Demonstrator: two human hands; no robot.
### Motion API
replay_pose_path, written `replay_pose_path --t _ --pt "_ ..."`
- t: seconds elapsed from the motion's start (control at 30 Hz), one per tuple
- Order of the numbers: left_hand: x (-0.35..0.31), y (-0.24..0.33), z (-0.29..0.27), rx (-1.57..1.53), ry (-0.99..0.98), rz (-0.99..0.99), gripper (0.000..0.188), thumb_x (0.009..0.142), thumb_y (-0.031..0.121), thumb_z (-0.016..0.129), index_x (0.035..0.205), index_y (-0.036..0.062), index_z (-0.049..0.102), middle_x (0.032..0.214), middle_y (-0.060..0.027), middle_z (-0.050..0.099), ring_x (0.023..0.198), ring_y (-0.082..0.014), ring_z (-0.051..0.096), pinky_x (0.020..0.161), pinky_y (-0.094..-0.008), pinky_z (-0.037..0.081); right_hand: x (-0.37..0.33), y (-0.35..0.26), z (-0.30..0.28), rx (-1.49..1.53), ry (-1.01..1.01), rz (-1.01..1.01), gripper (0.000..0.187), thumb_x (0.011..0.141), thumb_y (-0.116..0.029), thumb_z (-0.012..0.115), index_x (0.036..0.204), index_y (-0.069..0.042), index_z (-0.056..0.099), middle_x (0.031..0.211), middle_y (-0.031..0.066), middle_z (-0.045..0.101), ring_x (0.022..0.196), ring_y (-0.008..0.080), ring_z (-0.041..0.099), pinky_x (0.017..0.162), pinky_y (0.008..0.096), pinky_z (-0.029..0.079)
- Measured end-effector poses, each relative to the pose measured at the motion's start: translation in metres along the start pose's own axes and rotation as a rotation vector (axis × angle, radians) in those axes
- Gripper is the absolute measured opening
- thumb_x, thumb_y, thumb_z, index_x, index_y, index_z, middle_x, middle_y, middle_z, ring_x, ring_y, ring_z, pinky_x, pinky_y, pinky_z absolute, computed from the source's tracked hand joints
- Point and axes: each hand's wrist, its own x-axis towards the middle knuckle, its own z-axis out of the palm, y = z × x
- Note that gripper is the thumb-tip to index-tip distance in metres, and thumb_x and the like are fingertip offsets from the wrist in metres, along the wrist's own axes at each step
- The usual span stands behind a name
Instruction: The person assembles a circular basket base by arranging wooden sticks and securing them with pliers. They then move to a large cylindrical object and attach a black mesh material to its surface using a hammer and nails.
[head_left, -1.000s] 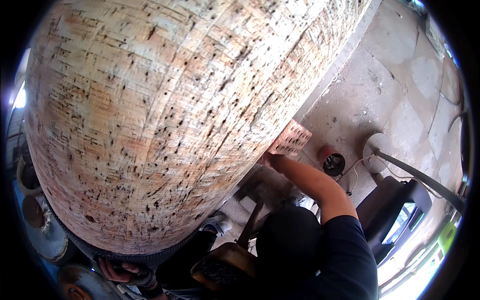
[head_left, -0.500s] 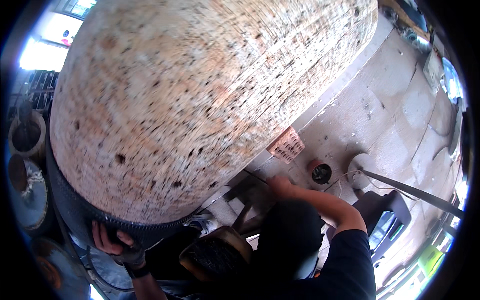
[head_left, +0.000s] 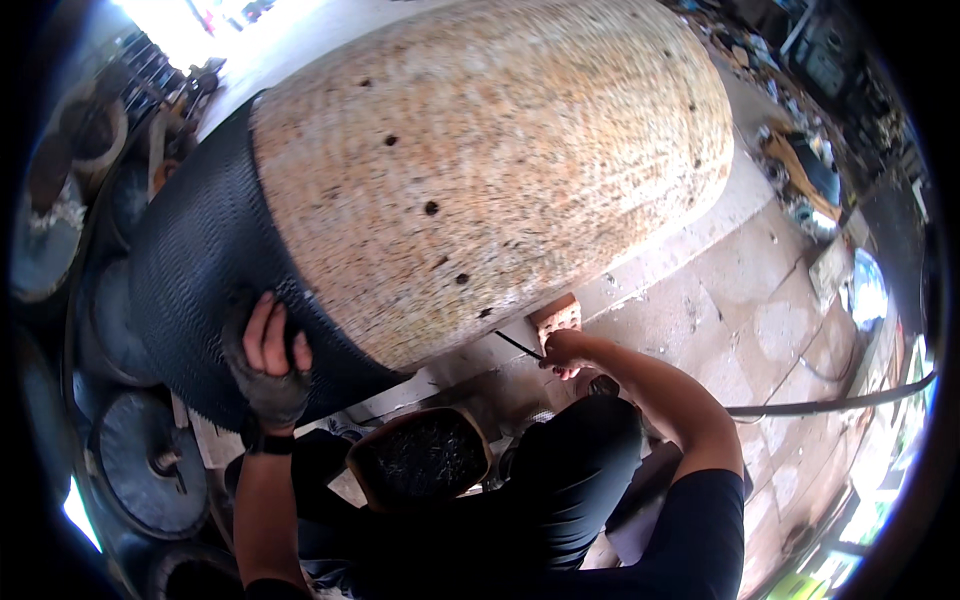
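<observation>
A large barrel-shaped wooden drum [head_left: 500, 170], pale brown and dotted with dark holes, lies on its side before me. Black ribbed covering [head_left: 200, 270] wraps its left end. My left hand [head_left: 268, 365], in a dark fingerless glove, lies against this covering with fingers stretched and thumb apart. Beside the drum's lower right edge, my right hand [head_left: 566, 356] is closed round one end of a thin black rod [head_left: 518, 344]; its tip points toward the drum. Between my legs stands a container [head_left: 365, 462] of small dark pieces, possibly nails.
A reddish perforated brick [head_left: 557, 312] sits against the drum, just beyond my right hand. A small can [head_left: 604, 386] is partly hidden by my right arm. Round metal discs [head_left: 150, 460] crowd the left side. A dark pole [head_left: 830, 405] crosses the paved floor [head_left: 740, 290] at right.
The view has shifted, showing more of the black covering and the drum's far end. My left hand now lies higher on the covering. My right hand still holds the rod near the drum's edge.
</observation>
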Motion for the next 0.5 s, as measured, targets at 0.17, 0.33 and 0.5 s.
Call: replay_pose_path --t 0.17,0.33,0.5 --pt "-0.001 -0.003 -0.01 -0.006 0.038 -0.019 0.031 0.089 0.013 0.064 0.118 0.001 0.064 0.132 -0.0133 0.06 0.12 -0.0366 0.056 0.104 -0.051 0.043 -0.041 -0.05 -0.002 -0.002 -0.035 -0.034 0.035 0.093 -0.025 0.063 0.085 0.009 0.066 0.077 0.0168 0.072 0.06 0.0243 0.071 0.052 0.0369 0.06" --pt "-0.004 -0.007 -0.011 -0.029 0.047 -0.019 0.031 0.088 0.013 0.066 0.116 0.0014 0.066 0.132 -0.0123 0.06 0.122 -0.0359 0.055 0.105 -0.0517 0.043 -0.068 -0.089 0.033 0.066 0.03 -0.031 0.034 0.092 -0.024 0.062 0.09 0.009 0.064 0.077 0.0171 0.073 0.059 0.024 0.071 0.054 0.0349 0.059" --pt "-0.008 -0.013 -0.008 -0.068 0.09 0.015 0.031 0.087 0.014 0.065 0.115 0.001 0.066 0.132 -0.0124 0.06 0.12 -0.0361 0.057 0.104 -0.0522 0.045 -0.072 -0.112 0.068 0.163 0.071 -0.056 0.03 0.094 -0.022 0.062 0.092 0.008 0.066 0.077 0.0169 0.072 0.061 0.0236 0.07 0.053 0.033 0.056"
